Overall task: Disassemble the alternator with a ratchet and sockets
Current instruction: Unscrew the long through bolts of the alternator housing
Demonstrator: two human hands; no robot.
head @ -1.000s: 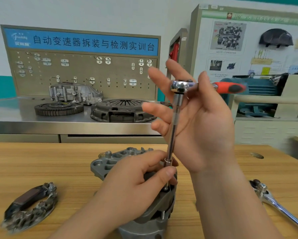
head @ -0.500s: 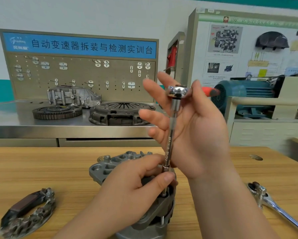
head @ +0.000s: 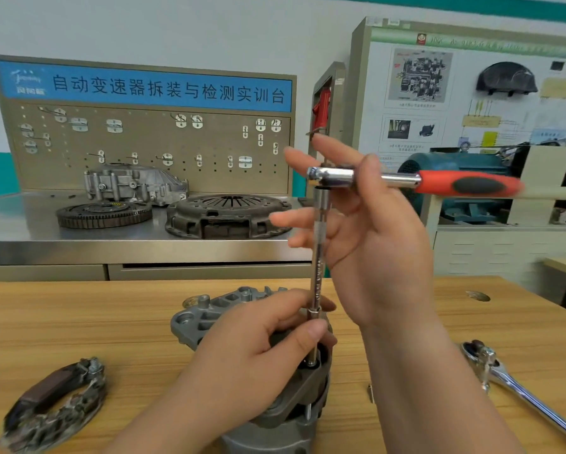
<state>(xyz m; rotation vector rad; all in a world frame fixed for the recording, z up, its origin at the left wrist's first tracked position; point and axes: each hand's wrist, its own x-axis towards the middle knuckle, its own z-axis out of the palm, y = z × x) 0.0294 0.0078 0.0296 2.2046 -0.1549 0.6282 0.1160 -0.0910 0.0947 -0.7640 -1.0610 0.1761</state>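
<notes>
The grey alternator (head: pixel 209 319) stands on the wooden table (head: pixel 78 316) at the bottom centre. A long chrome extension bar (head: pixel 317 276) rises upright from a bolt on its top. My left hand (head: pixel 252 365) rests on the alternator and pinches the bar's lower end and socket between thumb and fingers. A ratchet with a red and black handle (head: pixel 465 185) sits on top of the bar, handle pointing right. My right hand (head: pixel 379 250) holds the ratchet near its head, thumb over the shaft, fingers stretched out to the left behind the bar.
A removed rectifier part (head: pixel 55 401) lies on the table at the left. A second chrome ratchet (head: pixel 517 388) lies at the right, with a small bolt (head: pixel 370 393) near it. Behind, a steel bench carries a clutch plate (head: pixel 226 214), flywheel (head: pixel 104 214) and housing (head: pixel 134 183).
The ratchet handle swung away from me half a second ago and now points right again. My left hand has stayed on the bar and alternator.
</notes>
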